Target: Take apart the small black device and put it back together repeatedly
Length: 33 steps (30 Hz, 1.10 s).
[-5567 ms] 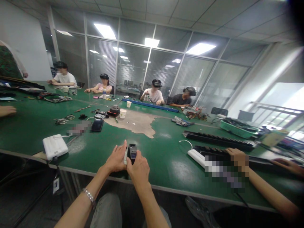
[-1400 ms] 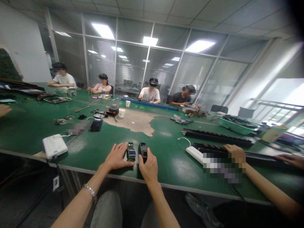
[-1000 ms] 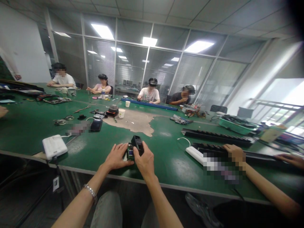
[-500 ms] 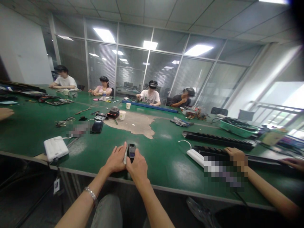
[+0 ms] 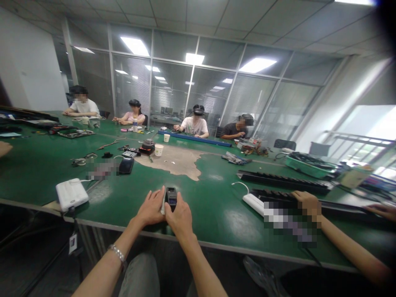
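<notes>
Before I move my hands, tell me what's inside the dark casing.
In the dark casing, a bluish part shows at an opening; the rest is covered by its walls and the right hand.

Lower end of the dark case [image 5: 171, 196] behind the hands [image 5: 180, 214], part of the white strip [image 5: 254, 205] pixelated

Shared work table in an office-like room
Glass partitions [image 5: 173, 70] with blinds and ceiling light panels [image 5: 135, 46] surround a green table [image 5: 213, 214] strewn with electronic parts [image 5: 131, 153].
</notes>
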Motion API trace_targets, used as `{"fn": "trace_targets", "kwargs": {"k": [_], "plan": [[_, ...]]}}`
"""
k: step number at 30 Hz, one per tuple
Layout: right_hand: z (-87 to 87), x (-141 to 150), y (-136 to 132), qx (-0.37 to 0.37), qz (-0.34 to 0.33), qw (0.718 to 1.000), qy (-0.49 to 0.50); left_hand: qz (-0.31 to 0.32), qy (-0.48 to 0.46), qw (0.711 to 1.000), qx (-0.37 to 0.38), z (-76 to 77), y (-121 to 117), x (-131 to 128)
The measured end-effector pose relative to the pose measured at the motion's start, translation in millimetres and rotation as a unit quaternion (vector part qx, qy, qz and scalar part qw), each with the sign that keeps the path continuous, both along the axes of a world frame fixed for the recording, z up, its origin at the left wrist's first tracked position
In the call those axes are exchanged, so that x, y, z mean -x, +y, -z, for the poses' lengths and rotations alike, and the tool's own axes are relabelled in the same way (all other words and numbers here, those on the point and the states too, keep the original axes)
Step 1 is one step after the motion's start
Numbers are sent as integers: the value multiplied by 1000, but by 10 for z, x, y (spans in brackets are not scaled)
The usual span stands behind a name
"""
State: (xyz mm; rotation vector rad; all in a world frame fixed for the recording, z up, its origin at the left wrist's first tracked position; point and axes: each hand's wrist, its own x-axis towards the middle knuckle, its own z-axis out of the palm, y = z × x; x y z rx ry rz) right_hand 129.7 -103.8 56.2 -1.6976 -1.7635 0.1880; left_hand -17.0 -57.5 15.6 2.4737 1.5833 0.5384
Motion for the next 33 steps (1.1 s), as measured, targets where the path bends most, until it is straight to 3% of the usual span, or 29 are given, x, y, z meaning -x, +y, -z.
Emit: {"fn": "trace_targets", "kwargs": {"k": [5, 8, 17, 21, 26, 33], "plan": [[-195, -104, 43, -78, 5, 993, 86, 4, 1, 1000, -5, -13, 3, 6], [-220, -261, 99, -109, 26, 988, 104, 1, -2, 1000, -7, -41, -9, -3], [251, -554, 103, -55, 81, 995, 8, 0, 3, 1000, 1, -109, -43, -26], [384, -555, 105, -79, 72, 994, 4, -1, 8, 1000, 2, -113, -47, -27], [490, -587, 122, -142, 65, 987, 26, 2, 4, 1000, 2, -98, -38, -32], [477, -608, 71, -125, 23, 992, 11, -3, 2, 1000, 4, -106, -35, -47]]}}
